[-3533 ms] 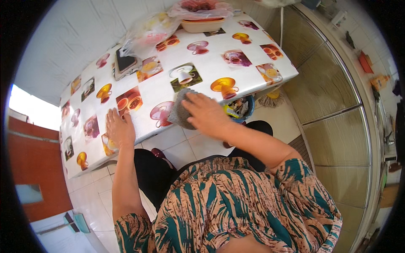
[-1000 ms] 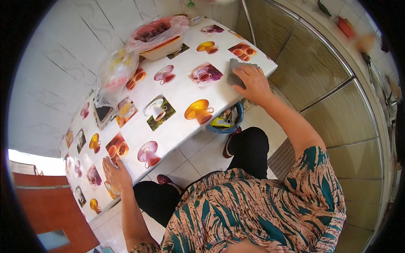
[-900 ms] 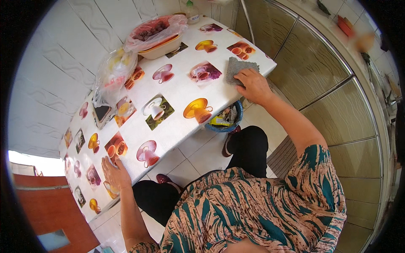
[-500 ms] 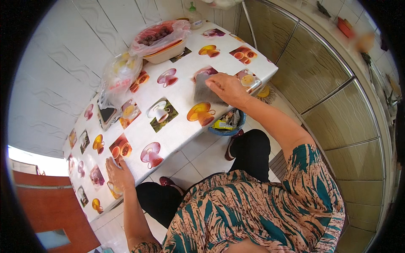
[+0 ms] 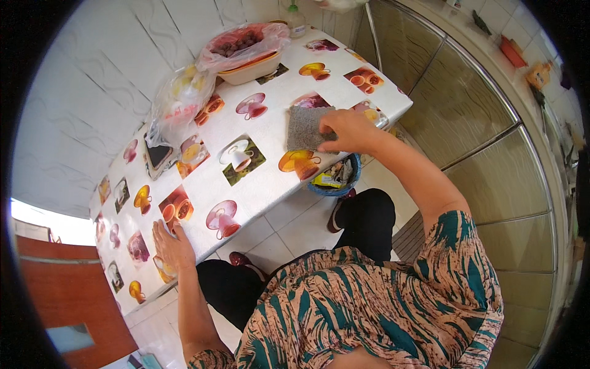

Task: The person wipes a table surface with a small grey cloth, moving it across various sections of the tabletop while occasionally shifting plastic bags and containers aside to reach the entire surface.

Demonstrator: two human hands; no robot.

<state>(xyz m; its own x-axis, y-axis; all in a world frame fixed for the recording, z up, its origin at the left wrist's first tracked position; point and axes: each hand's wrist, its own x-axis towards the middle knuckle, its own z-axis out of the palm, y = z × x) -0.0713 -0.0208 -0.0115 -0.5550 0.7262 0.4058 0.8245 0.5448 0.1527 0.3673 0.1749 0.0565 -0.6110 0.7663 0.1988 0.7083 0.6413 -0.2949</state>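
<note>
A folded grey cloth (image 5: 303,128) lies on the patterned tablecloth (image 5: 203,158) near the table's right end. My right hand (image 5: 347,131) grips its right edge, thumb and fingers bent around that side; the fingertips are partly hidden. Flat on the near edge of the table rests my left hand (image 5: 173,246), its fingers stretched out and holding nothing. Printed cups and saucers cover the tablecloth around both hands.
Toward the wall stand a beige basin (image 5: 251,71) with a pink bag of dark round fruit, a clear plastic bag (image 5: 178,101) and a phone-like dark-screened device (image 5: 158,155). A bottle (image 5: 296,23) stands behind. Below the edge sits a blue waste bin (image 5: 337,189).
My right hand has shifted to the right edge of the grey cloth, and its fingers now curl there. My left hand stays flat in place. The view has shifted slightly.
</note>
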